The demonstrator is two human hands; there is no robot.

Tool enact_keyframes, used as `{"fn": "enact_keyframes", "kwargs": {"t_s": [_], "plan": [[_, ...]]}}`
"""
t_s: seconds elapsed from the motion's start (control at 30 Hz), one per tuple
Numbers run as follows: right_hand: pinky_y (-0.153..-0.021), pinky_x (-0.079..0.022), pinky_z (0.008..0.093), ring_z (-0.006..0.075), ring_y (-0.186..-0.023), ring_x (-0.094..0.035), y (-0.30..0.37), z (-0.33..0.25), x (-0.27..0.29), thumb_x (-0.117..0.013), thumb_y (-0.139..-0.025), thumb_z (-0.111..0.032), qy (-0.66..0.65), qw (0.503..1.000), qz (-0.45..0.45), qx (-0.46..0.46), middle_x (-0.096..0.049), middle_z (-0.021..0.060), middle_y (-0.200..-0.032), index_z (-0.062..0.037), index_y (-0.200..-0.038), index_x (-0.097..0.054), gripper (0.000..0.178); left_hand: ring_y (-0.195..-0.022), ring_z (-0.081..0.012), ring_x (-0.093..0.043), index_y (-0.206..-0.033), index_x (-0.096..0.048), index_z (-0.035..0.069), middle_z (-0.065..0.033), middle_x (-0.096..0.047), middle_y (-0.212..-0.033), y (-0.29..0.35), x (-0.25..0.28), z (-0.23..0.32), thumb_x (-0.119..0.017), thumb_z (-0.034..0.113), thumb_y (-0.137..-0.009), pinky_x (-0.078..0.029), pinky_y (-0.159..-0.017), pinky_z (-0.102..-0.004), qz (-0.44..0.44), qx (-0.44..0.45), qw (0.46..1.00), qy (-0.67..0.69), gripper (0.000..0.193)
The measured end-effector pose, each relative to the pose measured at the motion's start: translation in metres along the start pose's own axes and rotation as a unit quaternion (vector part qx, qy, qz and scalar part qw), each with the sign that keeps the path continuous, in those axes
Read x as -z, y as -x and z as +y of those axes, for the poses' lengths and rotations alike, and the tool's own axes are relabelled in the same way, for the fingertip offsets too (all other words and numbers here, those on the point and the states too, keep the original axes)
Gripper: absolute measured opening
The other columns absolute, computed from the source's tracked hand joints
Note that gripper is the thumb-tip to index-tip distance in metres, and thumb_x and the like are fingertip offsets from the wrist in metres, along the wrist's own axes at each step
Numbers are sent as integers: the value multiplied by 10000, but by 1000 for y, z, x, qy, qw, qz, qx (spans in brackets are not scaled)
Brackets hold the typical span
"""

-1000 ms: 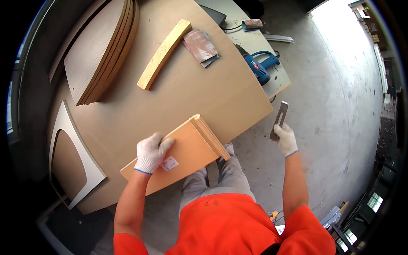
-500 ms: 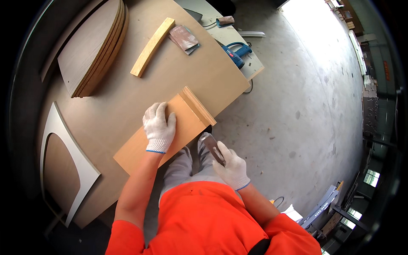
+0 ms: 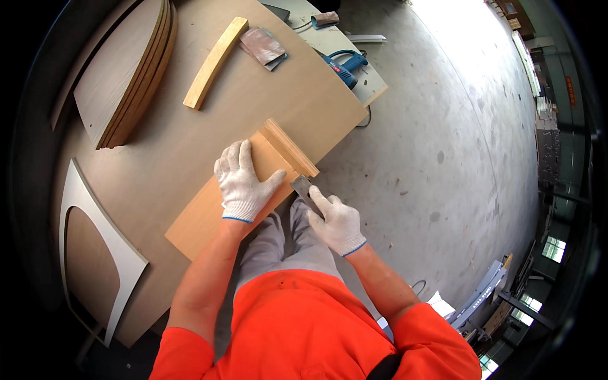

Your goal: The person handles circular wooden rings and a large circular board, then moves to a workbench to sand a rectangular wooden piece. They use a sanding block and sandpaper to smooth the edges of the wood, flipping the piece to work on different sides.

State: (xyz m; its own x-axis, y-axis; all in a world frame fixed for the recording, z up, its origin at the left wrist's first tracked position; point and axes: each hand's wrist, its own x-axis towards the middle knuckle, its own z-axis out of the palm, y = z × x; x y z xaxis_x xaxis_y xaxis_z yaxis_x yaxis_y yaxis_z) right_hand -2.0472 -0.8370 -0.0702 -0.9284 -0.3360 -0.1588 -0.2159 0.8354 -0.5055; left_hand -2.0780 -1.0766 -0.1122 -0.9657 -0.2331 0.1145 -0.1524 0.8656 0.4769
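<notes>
"Rested the left hand [image 3: 244, 180], spread wide, on the orange board [image 3: 201, 221], with the tabletop [image 3: 297, 95] partly beneath it?"
"Yes; gripped a flat metal tool [image 3: 299, 183] in the right hand [image 3: 339, 223], nearer the board's ridged end [image 3: 290, 149], up-right lengthwise from the left."

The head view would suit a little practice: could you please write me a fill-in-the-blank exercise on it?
1. The left hand rests on the light-brown board, wearing a pale knitted ____.
2. The flat metal tool is in the person's ____.
3. The power tool beyond the tabletop is mainly ____ in colour.
4. In the picture, the stack of curved panels lies to the ____ of the curved yellow wood piece.

Missing words: glove; right hand; blue; left.
</notes>
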Motion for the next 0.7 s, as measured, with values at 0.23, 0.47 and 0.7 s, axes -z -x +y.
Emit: {"fn": "enact_keyframes", "kwargs": {"t_s": [0.23,0.47,0.7], "plan": [[-585,-583,474,364,-647,-709,-13,6,-3,-780,-890,-254,10,999,-4,36,-678,157,-841,-187,-1452,-638,584,-1417,-405,-487,-1463,-545,22,-194,-552,-1480,-1,1,1,-916,497,-722,-345,-1207,-556,-13,0,1000,-1,956],[-555,-577,459,343,-620,-695,-15,13,-10,-793,-873,-252,38,997,17,65,-667,139,-823,-183,-1447,-648,596,-1401,-407,-501,-1449,-553,16,-196,-562,-1464,-3,-2,-1,-900,448,-762,-358,-1189,-556,-8,1,1000,1,883],[-556,-579,462,342,-625,-701,-17,14,-7,-808,-853,-254,35,996,22,76,-672,136,-829,-186,-1435,-655,606,-1375,-415,-522,-1429,-569,8,-206,-580,-1441,-2,-3,-2,-894,419,-784,-372,-1171,-560,19,-15,1000,-1,831]]}}
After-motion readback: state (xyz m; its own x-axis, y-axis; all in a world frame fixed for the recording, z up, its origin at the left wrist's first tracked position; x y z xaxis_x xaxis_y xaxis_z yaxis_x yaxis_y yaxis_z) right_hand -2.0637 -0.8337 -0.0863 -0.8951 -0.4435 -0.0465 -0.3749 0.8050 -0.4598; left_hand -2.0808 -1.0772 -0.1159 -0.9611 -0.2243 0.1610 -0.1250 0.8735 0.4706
